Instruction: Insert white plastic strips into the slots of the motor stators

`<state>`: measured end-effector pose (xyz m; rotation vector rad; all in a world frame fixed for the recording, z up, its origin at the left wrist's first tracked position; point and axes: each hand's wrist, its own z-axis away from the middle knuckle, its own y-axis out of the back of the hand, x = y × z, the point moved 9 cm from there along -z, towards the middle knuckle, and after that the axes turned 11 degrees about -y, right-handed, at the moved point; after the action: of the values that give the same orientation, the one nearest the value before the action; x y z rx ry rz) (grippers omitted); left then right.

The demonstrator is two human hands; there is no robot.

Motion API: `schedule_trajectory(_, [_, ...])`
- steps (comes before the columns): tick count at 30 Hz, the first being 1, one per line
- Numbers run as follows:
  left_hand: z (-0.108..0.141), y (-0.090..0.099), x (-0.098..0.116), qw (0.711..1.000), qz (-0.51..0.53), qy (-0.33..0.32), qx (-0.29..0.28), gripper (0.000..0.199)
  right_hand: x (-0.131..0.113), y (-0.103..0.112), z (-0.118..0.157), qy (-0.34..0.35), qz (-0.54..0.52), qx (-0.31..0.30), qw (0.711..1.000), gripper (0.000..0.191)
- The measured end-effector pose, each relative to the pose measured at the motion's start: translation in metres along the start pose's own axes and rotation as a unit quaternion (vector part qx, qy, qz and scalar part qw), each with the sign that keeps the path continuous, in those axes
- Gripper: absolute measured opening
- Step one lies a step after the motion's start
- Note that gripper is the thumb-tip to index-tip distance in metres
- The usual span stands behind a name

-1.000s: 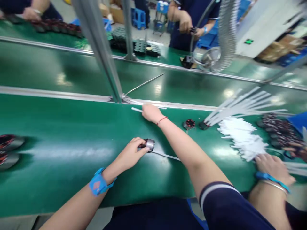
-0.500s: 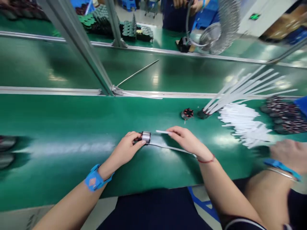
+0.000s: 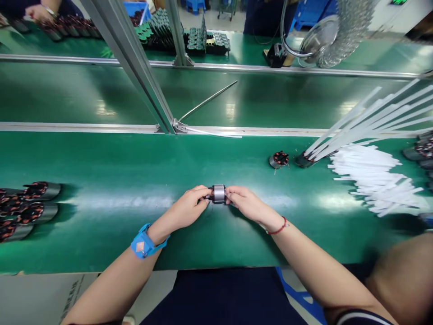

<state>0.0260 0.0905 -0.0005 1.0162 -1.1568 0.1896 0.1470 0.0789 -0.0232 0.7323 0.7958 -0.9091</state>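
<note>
Between my two hands, just above the green bench, is a motor stator [image 3: 218,194] lying on its side, its silver ring facing me. My left hand [image 3: 189,205], a blue band on its wrist, pinches the stator's dark left end. The fingers of my right hand [image 3: 246,204] are closed at the right end and touch it. Whether a white strip sits between those fingertips is hidden. A second stator [image 3: 279,160] stands on the bench beyond my right hand, windings up. Beside it, long white strips [image 3: 358,117] fan out of a dark stator [image 3: 305,159].
A loose pile of short white strips [image 3: 372,176] lies at the right. Several stators [image 3: 40,212] stand at the left edge. A metal post [image 3: 135,67] rises from the rail behind the bench. At the lower right, a co-worker's blurred arm [image 3: 402,275] reaches in.
My right hand has moved left to the stator. The white strip it held and the long strip trailing from the stator no longer show. The view has shifted left.
</note>
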Motion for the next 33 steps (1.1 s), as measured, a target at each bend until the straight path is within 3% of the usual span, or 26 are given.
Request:
schedule_trajectory(4, [0.001,0.003,-0.003,0.999,0.007,0.012,0.038,0.021,0.009,-0.007,-0.002,-0.029,-0.093,-0.023,0.995,0.014])
schedule_trajectory(8, [0.003,0.006,-0.002,0.995,0.035,0.018,0.095,0.020,0.014,-0.010,-0.001,-0.037,-0.153,-0.024,0.987,0.032])
schedule_trajectory(13, [0.007,0.011,0.008,0.987,0.038,-0.001,0.155,0.022,0.016,-0.011,-0.001,-0.045,-0.213,-0.027,0.976,0.039])
schedule_trajectory(20, [0.006,0.010,0.005,0.985,0.040,-0.003,0.166,0.025,0.014,-0.004,0.002,-0.043,-0.149,0.020,0.988,0.033])
schedule_trajectory(26, [0.003,0.000,-0.008,0.988,0.031,0.027,0.151,0.013,0.009,-0.006,0.007,0.006,-0.015,0.058,0.998,0.018])
schedule_trajectory(29, [0.003,-0.002,-0.006,0.987,0.031,0.032,0.156,0.010,0.011,-0.002,0.011,0.012,0.011,0.088,0.996,0.018])
schedule_trajectory(33, [0.003,0.000,-0.001,0.985,0.046,0.024,0.162,0.010,0.016,0.001,0.018,0.001,0.016,0.070,0.997,0.025])
